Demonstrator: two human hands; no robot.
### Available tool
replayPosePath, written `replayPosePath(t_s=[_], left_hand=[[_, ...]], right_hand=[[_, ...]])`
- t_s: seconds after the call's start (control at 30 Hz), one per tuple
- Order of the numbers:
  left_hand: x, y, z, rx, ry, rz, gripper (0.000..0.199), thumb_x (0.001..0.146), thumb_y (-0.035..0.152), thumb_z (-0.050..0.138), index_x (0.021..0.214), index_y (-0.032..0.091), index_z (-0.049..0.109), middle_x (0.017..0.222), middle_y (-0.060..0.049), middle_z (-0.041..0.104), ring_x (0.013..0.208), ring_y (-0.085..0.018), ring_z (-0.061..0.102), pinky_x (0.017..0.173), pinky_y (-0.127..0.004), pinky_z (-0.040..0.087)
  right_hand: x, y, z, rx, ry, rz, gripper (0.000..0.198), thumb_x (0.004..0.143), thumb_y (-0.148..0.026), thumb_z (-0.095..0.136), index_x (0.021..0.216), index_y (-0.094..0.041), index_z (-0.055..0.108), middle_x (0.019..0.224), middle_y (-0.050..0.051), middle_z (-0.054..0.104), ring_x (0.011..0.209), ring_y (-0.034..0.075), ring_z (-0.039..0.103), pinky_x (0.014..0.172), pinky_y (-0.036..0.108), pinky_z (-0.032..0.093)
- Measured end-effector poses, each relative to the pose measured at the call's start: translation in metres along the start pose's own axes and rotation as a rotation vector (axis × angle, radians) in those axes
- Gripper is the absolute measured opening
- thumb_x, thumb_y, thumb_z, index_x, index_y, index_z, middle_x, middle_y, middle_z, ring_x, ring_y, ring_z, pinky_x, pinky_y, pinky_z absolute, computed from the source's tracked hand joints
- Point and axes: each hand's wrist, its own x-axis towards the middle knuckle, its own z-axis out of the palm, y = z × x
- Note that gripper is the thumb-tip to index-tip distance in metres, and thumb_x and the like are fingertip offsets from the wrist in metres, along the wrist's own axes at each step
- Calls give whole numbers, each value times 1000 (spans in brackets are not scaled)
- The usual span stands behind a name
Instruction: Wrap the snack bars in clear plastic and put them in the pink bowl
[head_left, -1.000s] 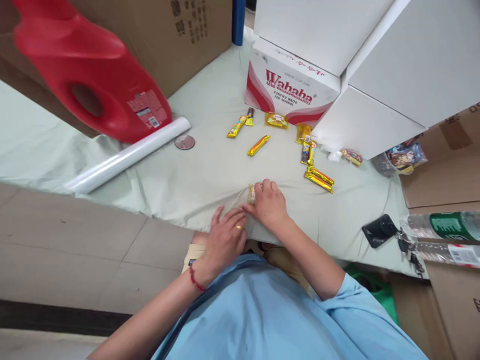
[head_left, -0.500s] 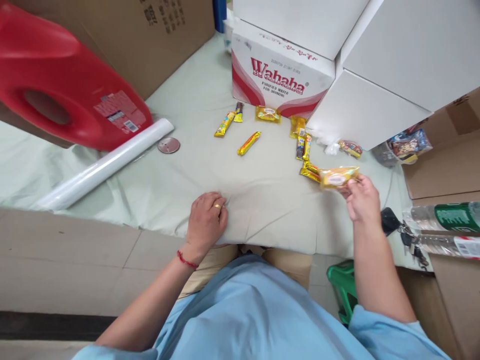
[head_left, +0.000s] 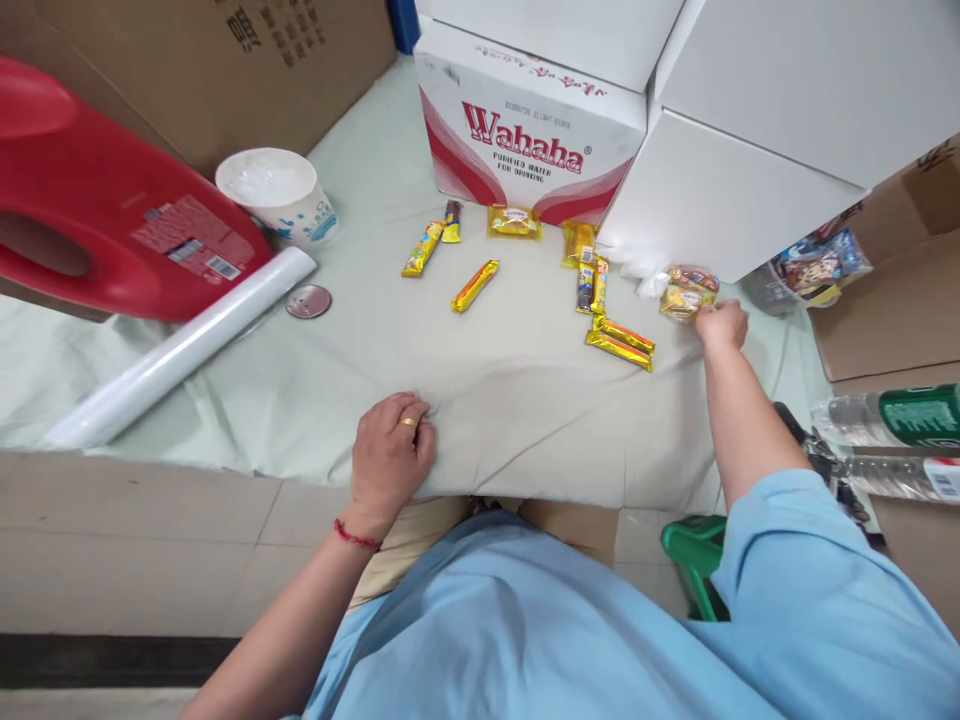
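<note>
My right hand (head_left: 724,325) pinches the near end of a yellow-wrapped snack cake (head_left: 681,303), at the right of the cloth-covered table. Another wrapped snack (head_left: 696,278) lies just behind it, beside a crumpled clear plastic bag (head_left: 649,278). My left hand (head_left: 394,445), with a ring on it, rests near the table's front edge, its fingers curled in and nothing seen in them. A slim yellow stick packet (head_left: 475,286) lies alone mid-table. Two similar packets (head_left: 621,345) lie side by side to its right. By the carton are a yellow snack cake (head_left: 514,221) and several small packets.
A Wahaha carton (head_left: 532,130) and white boxes (head_left: 757,190) stand at the back. On the left are a red jug (head_left: 112,200), a paper cup (head_left: 277,195), a plastic film roll (head_left: 187,345) and a round disc (head_left: 308,301). Bottles (head_left: 922,415) lie at right.
My right hand has moved back and right with the snack cake, down beside the other wrapped snack. My left hand stays on the cloth. The view has shifted, bringing the paper cup into sight.
</note>
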Motion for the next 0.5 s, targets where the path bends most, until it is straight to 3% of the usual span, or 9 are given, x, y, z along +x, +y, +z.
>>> replayPosePath(t_s=[0.1,0.17,0.23,0.37,0.5], left_hand=[[-1,-1,1,8,23,4,20,93,14,53,105,19,69,113,-15,73,116,-31,68,100,-47,52],[-1,-1,1,7,34,7,20,92,13,54,105,19,68,113,-15,73,117,-30,68,101,-47,52],[-2,-2,1,8,35,4,20,92,13,55,105,19,68,113,-14,74,117,-30,68,102,-46,52],[-2,-1,1,5,20,-12,20,92,13,55,105,20,69,114,-14,74,117,-30,68,101,-47,53],[-2,0,1,-27,-6,-49,22,91,13,54,106,20,69,116,-15,73,121,-31,67,103,-49,51]], right_hand=[[5,-6,-10,-239,97,90,37,89,-17,60,124,-5,66,134,37,52,127,34,49,99,51,41],[13,-13,-13,-383,71,-39,49,99,-23,52,143,-1,58,146,38,48,141,35,40,109,51,33],[20,-17,-8,-462,-41,-226,58,106,-27,40,156,2,45,155,37,43,151,34,31,117,50,27],[22,-11,11,-453,-271,-311,60,109,-30,30,160,1,37,166,29,38,159,30,25,124,50,23],[19,-3,17,-416,-249,-275,59,108,-33,32,159,-6,43,168,24,37,157,32,32,125,54,26]])
